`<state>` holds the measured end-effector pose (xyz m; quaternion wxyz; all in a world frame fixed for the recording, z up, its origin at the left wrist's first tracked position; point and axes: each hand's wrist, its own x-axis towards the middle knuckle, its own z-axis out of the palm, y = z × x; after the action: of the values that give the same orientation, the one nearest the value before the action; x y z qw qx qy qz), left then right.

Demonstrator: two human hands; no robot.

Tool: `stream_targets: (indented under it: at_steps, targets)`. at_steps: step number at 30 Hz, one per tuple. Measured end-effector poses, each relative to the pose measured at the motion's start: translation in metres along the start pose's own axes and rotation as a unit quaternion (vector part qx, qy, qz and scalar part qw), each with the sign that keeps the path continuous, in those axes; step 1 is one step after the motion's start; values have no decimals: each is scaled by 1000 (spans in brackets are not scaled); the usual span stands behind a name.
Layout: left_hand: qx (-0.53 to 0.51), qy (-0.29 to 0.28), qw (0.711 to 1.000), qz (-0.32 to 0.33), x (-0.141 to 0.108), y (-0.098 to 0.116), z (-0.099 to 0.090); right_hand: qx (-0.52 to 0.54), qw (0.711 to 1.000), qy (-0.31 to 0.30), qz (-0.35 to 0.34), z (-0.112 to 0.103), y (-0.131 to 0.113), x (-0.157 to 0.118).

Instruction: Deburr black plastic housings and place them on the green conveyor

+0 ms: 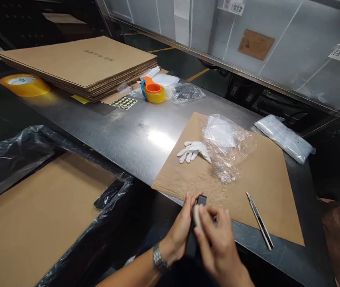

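Note:
At the table's near edge my left hand [179, 228] is closed round a black bar-shaped object [201, 200], whose squared end sticks up past the fingers. Most of its length is hidden by both hands. My right hand [219, 239] pinches a small pale, off-white piece [197, 217] against the side of the black object; it is slightly blurred, and its kind does not show. A sheet of cardboard [265, 175] lies just beyond my hands. On it rest a white glove [194, 152], a crumpled clear plastic bag [229, 147] and a utility knife [259, 221].
Stacked cardboard sheets [77, 63] stand at the back left, near a yellow tape roll [24, 84] and an orange tape dispenser [153, 89]. A wrapped plastic packet [285, 137] lies at the right. A plastic-lined container [38, 215] holding cardboard is at the lower left.

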<state>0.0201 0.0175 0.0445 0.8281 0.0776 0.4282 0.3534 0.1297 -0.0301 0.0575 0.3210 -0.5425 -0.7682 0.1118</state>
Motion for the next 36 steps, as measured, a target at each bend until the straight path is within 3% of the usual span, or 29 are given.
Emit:
stream_targets:
  at_steps: [4,7,10,15,18,21,26,30,33,36]
  targets:
    - [-140,-2,982,-129,12,14,-3,27,999,41,-16,27,-21,-35]
    - [-181,-21,971,-154,13,22,-5,-10,995,97,-9,39,-19,-56]
    - [-215,-32,962,-162,6,28,-4,-57,991,123,-1,39,0,-64]
    - [-165,-72,974,-134,-6,39,5,-74,990,122,7,13,38,-52]
    - [-74,-43,996,-26,-8,38,8,-119,983,135,46,-3,61,-33]
    - [3,-36,998,53,-6,32,4,-167,976,92,104,-4,88,-18]
    - [-22,14,1000,-15,1,23,-11,-210,967,60,134,10,121,-11]
    - [-47,-36,997,-43,-2,23,-10,-178,970,80,142,-1,102,-8]
    - [-27,-98,993,-61,-7,22,-4,-22,987,61,146,-18,69,-3]
    - [-1,-134,987,-86,-12,18,-1,113,980,34,162,-27,43,4]
